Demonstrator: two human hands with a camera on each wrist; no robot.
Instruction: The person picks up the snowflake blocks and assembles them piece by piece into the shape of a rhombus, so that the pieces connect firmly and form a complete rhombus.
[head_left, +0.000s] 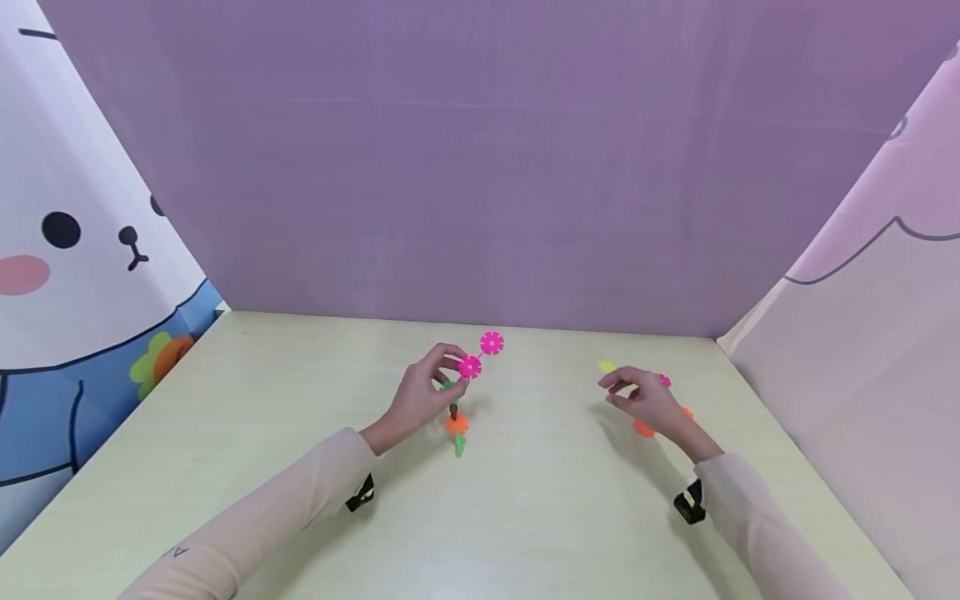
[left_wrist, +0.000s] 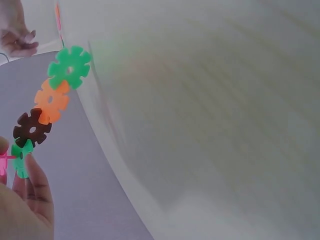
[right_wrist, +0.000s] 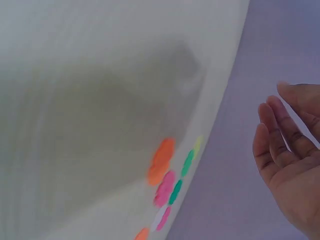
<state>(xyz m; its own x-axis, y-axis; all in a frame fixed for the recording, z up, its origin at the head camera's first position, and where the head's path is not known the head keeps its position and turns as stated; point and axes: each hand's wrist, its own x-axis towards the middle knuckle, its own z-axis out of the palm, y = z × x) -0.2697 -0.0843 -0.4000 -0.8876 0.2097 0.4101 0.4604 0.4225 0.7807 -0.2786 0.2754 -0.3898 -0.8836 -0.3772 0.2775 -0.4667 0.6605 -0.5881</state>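
Left hand [head_left: 426, 395] on a chain [head_left: 457, 425], right hand [head_left: 651, 402] free.

Nearest are two pale sleeves [head_left: 262, 518], with black straps [head_left: 362, 493] at the wrists. Beyond them, over the middle of the desk [head_left: 540, 508], the left hand pinches the chain, thumb and fingers drawn together about its green and pink discs; the chain runs green, orange, brown, green, pink, pink, its pink end toward the far edge. The right hand, raised and gripping nothing, has gently bent fingers, thumb slightly apart. Other discs [right_wrist: 161, 162], orange, pink, green and yellow, lie toward the far right corner. Purple cloth [head_left: 480, 167] rises behind the far edge.
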